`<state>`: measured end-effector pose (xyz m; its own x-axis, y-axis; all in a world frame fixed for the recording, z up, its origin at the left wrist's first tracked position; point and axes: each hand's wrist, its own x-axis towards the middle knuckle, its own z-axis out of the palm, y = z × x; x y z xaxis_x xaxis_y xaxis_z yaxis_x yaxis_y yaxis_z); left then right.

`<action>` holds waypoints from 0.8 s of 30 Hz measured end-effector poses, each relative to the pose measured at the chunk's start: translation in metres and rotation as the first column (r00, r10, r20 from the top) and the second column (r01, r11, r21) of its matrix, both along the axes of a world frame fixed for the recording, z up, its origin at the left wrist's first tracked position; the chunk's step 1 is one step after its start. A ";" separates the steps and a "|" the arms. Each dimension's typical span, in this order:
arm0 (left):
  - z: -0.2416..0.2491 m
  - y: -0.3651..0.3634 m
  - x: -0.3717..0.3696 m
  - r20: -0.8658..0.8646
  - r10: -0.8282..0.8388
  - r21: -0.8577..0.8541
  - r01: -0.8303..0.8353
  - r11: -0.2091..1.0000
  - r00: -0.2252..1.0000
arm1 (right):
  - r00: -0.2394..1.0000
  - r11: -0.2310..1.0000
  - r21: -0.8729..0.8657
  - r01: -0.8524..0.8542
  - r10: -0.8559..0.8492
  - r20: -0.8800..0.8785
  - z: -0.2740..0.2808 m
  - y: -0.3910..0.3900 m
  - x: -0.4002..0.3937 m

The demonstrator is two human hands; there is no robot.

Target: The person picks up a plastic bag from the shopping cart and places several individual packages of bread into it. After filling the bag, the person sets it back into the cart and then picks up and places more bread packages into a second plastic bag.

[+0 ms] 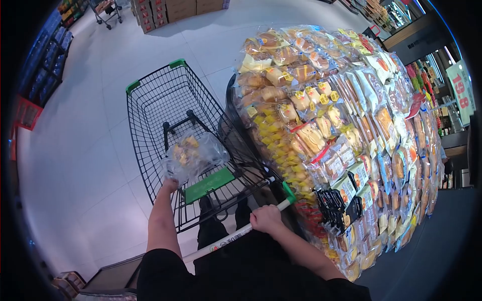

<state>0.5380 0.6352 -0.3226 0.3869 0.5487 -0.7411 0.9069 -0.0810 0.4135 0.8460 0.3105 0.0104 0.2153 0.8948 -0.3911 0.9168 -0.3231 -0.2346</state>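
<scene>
My left hand (171, 184) is closed on the edge of a clear plastic bag (188, 153) with small yellow-brown pieces inside. The bag hangs over the basket of a black wire shopping cart (150, 108), just beyond its green panel (209, 185). Some of my left fingers are hidden behind the plastic. My right hand (266, 219) is wrapped round the cart's white handle bar (233, 237), near its green end cap (288, 192).
A large heaped display of packaged bread (321, 130) rises right beside the cart. Stacked cartons (175, 11) and another cart (106, 12) stand far ahead on the pale tiled floor (95, 165). Shelves (50, 65) line the left, and a price sign (459, 90) hangs at right.
</scene>
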 end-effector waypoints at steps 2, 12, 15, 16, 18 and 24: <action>-0.001 -0.002 0.008 -0.166 0.172 0.434 -0.085 0.897 0.971 | 1.000 1.000 0.000 0.004 -0.004 0.007 -0.001 0.000 0.000; -0.049 -0.013 -0.001 0.079 0.241 -0.056 -0.237 0.970 0.967 | 1.000 0.994 0.103 0.023 -0.023 0.005 0.000 0.002 0.000; -0.054 -0.020 -0.003 -0.012 0.272 -0.214 -0.268 0.939 0.962 | 1.000 0.996 0.085 0.011 -0.013 0.023 0.003 0.004 0.000; -0.037 -0.021 0.002 -0.061 0.264 -0.236 -0.271 0.933 0.963 | 1.000 0.996 0.088 0.009 -0.010 0.018 0.003 0.005 0.000; -0.019 -0.023 0.002 -0.049 0.268 -0.211 -0.273 0.939 0.962 | 1.000 0.995 0.096 0.010 -0.011 0.012 0.005 0.005 0.000; 0.009 -0.031 0.002 -0.313 -0.095 0.076 0.124 0.989 0.945 | 1.000 0.996 0.089 0.027 -0.026 -0.005 0.003 0.002 0.000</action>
